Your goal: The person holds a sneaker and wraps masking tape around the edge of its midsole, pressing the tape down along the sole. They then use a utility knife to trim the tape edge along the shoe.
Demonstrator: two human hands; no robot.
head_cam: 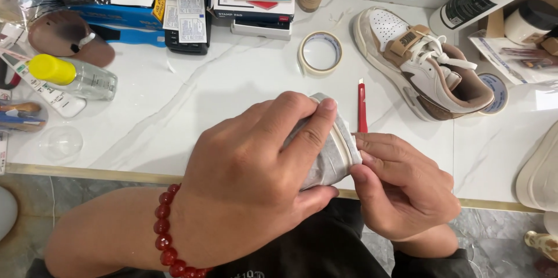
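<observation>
White marble-pattern surface [192,109], gold trim along its near edge; work held just over that edge, above the lap. Taped shoe [325,156], wrapped in pale masking tape, sits between both hands; its long axis appears to run left–right, though most of it is hidden. Left hand [256,161] closed around it from above, thumb under, fingers across the top; red bead bracelet [168,231] on that wrist. Right hand [401,188] touches the shoe's exposed right end, fingertips [363,141] pinched at the tape edge; whether it grips tape, cannot tell. Red-handled knife [362,109] lies just beyond, on the surface; tape roll [319,52] further back; second sneaker [424,68] toward the far right corner; yellow-capped bottle [72,77] at the left edge.
</observation>
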